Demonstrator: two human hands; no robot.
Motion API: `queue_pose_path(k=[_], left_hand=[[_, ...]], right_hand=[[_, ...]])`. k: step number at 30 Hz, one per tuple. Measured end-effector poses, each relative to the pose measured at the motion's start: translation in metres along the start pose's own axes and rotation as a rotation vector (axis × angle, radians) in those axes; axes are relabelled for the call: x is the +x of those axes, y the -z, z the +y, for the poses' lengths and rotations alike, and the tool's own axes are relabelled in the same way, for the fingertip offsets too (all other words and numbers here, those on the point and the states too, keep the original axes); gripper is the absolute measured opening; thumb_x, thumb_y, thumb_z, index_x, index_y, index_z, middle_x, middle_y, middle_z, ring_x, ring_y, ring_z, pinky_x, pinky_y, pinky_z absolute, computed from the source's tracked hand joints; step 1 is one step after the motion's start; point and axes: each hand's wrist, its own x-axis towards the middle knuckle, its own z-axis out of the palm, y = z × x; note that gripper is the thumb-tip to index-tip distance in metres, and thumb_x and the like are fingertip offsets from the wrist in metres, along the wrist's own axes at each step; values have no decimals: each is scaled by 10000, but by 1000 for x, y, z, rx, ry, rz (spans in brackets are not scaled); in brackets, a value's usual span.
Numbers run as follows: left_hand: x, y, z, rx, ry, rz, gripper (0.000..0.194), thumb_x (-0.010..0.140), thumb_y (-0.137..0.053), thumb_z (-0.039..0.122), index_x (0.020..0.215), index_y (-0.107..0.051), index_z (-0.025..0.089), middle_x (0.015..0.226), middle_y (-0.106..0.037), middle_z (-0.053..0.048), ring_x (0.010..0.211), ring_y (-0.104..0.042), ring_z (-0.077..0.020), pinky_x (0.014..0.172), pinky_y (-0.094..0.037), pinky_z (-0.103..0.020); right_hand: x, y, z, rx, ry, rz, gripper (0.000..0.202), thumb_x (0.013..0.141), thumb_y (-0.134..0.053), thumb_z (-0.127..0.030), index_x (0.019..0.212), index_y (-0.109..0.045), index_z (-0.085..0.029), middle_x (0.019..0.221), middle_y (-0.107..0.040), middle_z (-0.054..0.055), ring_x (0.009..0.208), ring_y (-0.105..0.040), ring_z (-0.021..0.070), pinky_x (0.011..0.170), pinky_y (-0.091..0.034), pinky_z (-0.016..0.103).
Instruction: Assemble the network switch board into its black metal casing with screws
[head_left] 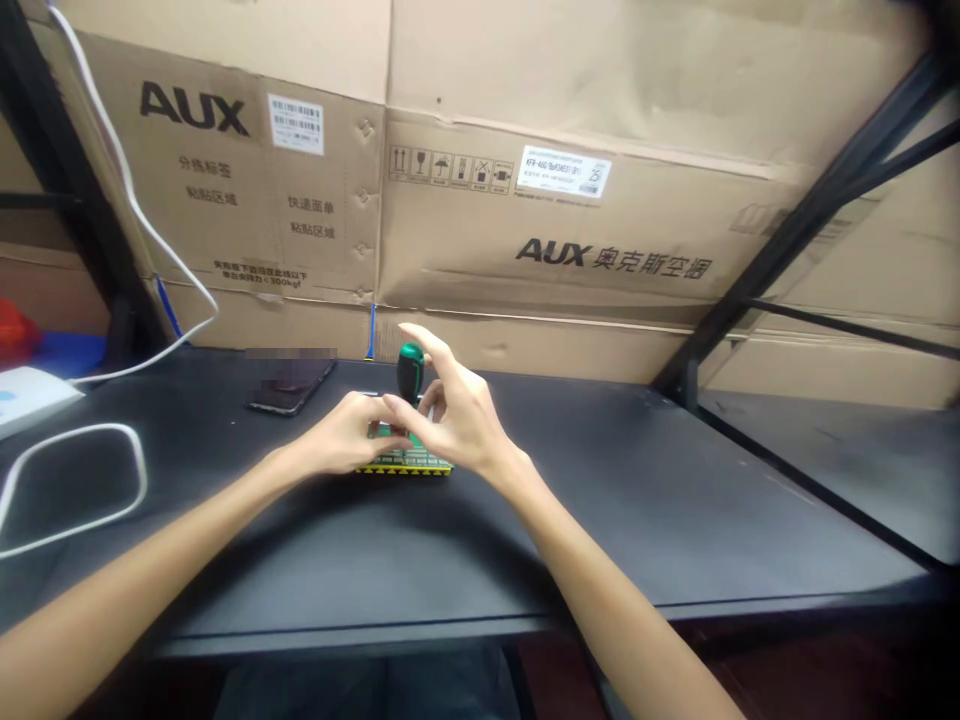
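Note:
A screwdriver (pixel 410 374) with a green-topped black handle stands upright over a small green slotted piece with a yellow toothed front edge (pixel 405 468), whose kind I cannot make out. My right hand (pixel 471 412) is around the handle from the right, its index finger raised beside the top and the thumb reaching across lower down. From the left, my left hand (pixel 346 432) closes its thumb and fingers around the lower part of the screwdriver, just above the green piece. The tip and much of the green piece are hidden by my fingers.
A dark phone (pixel 292 388) lies on the black table (pixel 360 570), behind my left hand. A white cable (pixel 139 200) runs along the left side to a white box (pixel 34 398). Large cardboard boxes (pixel 465 240) stand behind the table, and a black metal frame (pixel 795 230) slants at the right.

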Motion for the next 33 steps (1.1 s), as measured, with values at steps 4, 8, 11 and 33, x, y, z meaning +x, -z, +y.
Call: queue_pose_path(k=[4,8,11,33], left_hand=[[0,1,0,2,1,-35,163,795,-605,225,760,-734,131,721,-724,-27,641,-600,-148,612,-428,-227],[0,0,0,8,-25,-23,165,793,-618,248,769,-737,137,725,-726,-27,638,-594,-145,617,-428,-228],[-1,-3,0,-12,-69,61,183,806,-624,276,781,-744,140,702,-719,-21,613,-576,-129,600,-417,-213],[-1,-4,4,-28,-76,168,187,795,-632,308,724,-714,156,675,-702,-9,603,-585,-119,583,-430,-195]], right_hand=[[0,2,1,3,20,0,574,859,-522,-268,1405,-345,-252,1127,-643,56,485,-572,69,598,-543,249],[-1,1,1,-8,24,-3,573,851,-509,-241,1404,-362,-231,1065,-660,44,487,-561,74,606,-539,253],[-1,1,0,-22,29,2,558,857,-500,-231,1398,-365,-214,1119,-646,55,491,-544,73,611,-537,257],[-2,3,-3,42,-33,-35,630,848,-519,-235,1425,-264,-223,1048,-630,50,536,-567,93,598,-538,257]])
